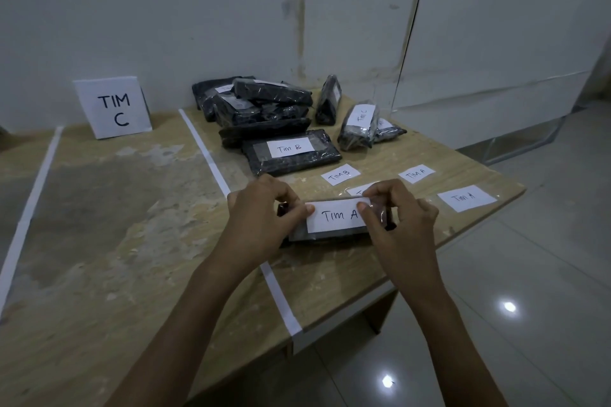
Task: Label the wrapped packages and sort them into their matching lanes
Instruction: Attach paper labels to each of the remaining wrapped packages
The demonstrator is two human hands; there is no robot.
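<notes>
Both hands are sticking a label [337, 215] that says "TIM A" on a black package [330, 236] near the right edge of the desk [132, 241]. The left hand [261, 208] pinches the label's left end. The right hand [396, 218] pinches its right end. In the pile [261, 106] by the back edge, some packages have labels already. Spare labels [467, 197] wait nearby. No package lies by the sign [114, 107] yet, so I think the sorting has barely begun.

Label [358, 191] behind right hand [400, 218]: text mostly hidden.
</notes>
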